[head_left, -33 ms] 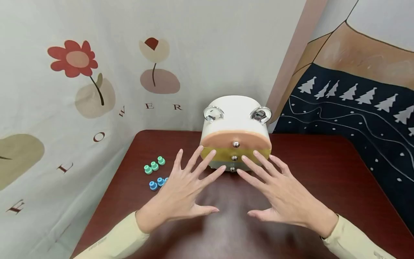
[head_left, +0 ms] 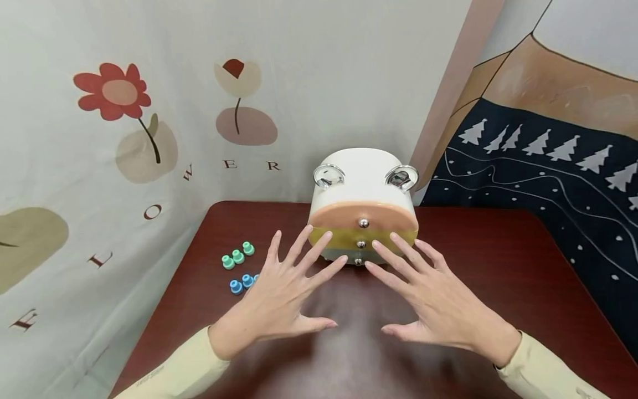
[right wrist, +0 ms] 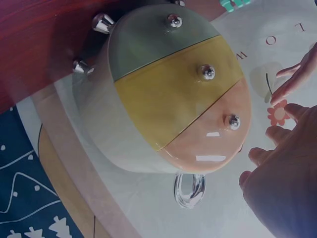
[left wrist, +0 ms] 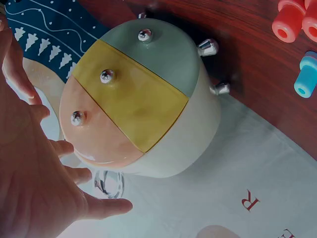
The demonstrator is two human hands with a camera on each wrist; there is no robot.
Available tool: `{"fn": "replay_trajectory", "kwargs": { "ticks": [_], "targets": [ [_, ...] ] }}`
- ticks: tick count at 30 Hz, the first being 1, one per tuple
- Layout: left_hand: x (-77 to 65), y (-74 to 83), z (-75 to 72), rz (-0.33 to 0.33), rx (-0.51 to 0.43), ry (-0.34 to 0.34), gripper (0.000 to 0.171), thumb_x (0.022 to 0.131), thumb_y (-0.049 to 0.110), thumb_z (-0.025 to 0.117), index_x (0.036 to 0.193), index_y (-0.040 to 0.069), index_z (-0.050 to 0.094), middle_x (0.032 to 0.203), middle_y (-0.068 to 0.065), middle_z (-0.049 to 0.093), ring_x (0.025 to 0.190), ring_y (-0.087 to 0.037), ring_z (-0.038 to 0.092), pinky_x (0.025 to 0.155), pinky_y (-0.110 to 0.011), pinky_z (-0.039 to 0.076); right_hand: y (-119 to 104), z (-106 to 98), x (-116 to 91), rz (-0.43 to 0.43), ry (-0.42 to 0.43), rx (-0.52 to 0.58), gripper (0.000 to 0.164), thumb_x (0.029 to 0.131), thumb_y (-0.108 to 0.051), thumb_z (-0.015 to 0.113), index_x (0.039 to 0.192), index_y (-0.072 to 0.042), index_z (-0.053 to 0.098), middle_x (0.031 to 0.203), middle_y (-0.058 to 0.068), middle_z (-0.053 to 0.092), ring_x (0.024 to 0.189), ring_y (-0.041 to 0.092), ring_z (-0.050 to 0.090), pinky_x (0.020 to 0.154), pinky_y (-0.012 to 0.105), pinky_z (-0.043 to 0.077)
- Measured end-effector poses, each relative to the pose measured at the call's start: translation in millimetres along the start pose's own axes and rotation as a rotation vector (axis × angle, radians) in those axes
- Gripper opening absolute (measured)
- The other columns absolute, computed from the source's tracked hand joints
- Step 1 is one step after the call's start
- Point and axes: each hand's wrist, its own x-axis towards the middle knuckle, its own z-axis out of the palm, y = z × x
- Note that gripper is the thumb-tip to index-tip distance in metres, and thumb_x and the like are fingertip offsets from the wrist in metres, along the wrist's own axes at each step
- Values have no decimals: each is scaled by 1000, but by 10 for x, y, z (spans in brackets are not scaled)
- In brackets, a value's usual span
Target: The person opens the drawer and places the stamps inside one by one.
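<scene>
A white rounded little chest of drawers (head_left: 364,177) stands at the back of the table. Its three drawer fronts, peach, mustard and grey-green, are closed, each with a silver knob. My left hand (head_left: 284,293) is held up with fingers spread, overlapping the left side of the drawers in the head view. On the other side, my right hand (head_left: 433,299) mirrors it, fingers wide apart. Both hands hold nothing. In the left wrist view the left hand (left wrist: 39,173) shows beside the peach drawer; the right hand (right wrist: 282,173) does likewise in the right wrist view.
Several small green pegs (head_left: 238,256) and blue pegs (head_left: 236,286) stand in rows at the table's left, the blue row partly hidden by the left hand. Red pegs (left wrist: 288,22) show in the left wrist view. Printed cloth (head_left: 299,83) hangs behind the table (head_left: 488,249).
</scene>
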Motion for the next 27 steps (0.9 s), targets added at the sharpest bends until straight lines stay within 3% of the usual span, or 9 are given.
{"fn": "replay_trajectory", "kwargs": {
  "ticks": [5,9,14,18,20,23,27],
  "targets": [
    [2,19,10,-13,-19,-6,103,85,89,60,169,30,44,180,-14,18,162,-48,18,114,-85,22,12,-6,12,-10,13,-7,96,93,-80,60,169,-24,45,181,5,19,165,35,16,124,63,19],
    [5,31,41,-31,-33,0,104,86,87,62,168,26,45,178,-16,25,161,-48,22,112,-80,33,25,-19,21,-34,52,26,89,97,-77,57,168,-22,47,180,7,22,164,34,22,121,61,23],
    [39,62,124,-62,-81,16,98,91,79,66,166,19,47,172,-17,37,151,-43,41,97,-61,50,97,-13,61,-82,175,104,78,104,-67,53,162,-15,54,173,14,37,157,36,38,113,58,33],
    [97,95,222,-77,-127,86,89,93,68,73,160,12,53,160,-15,52,130,-34,59,86,-50,55,193,5,118,-99,268,148,75,105,-62,55,157,-9,58,167,18,45,152,37,44,112,59,34],
    [139,110,277,-95,-176,136,84,94,60,77,157,9,57,153,-13,58,123,-32,64,85,-47,57,250,9,151,-91,295,165,75,105,-62,56,157,-9,58,166,20,46,153,38,43,112,59,32],
    [206,127,329,-146,-322,188,76,95,48,82,154,6,58,146,-10,64,122,-29,66,92,-46,59,346,4,209,-75,321,183,76,104,-63,56,157,-8,58,167,21,45,154,40,40,114,59,28],
    [299,129,360,-230,-531,180,69,98,38,81,154,6,56,145,-7,64,130,-24,63,103,-46,56,497,-26,308,-38,337,189,78,104,-66,55,158,-9,56,169,22,41,156,42,35,114,64,28]
  ]
}}
